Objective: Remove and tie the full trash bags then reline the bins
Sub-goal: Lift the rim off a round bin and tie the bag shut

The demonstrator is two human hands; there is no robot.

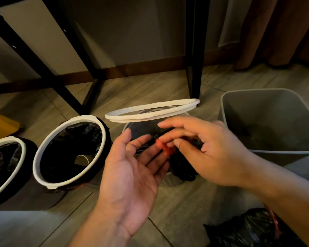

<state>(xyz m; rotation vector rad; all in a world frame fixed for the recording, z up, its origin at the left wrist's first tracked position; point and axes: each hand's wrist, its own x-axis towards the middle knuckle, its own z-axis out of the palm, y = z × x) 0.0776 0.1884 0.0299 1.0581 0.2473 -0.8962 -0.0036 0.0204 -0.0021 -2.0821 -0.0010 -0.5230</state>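
While pinched by the right hand [212, 150], crumpled glossy black bag [183, 166], red drawstring [163, 147]; left hand [132, 172] spread.

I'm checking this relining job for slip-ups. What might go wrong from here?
The white ring lies tilted, loose over the round bin; working the black bag may knock it off. The right hand pinches the bag near its red drawstring while the left hand is open, so the bag might slip.

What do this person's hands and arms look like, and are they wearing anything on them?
Nothing is worn on either. The left hand and the right hand have no gloves, rings, watch or bracelet that I can see. Both arms are uncovered right to the picture's edge, with no sleeve showing.
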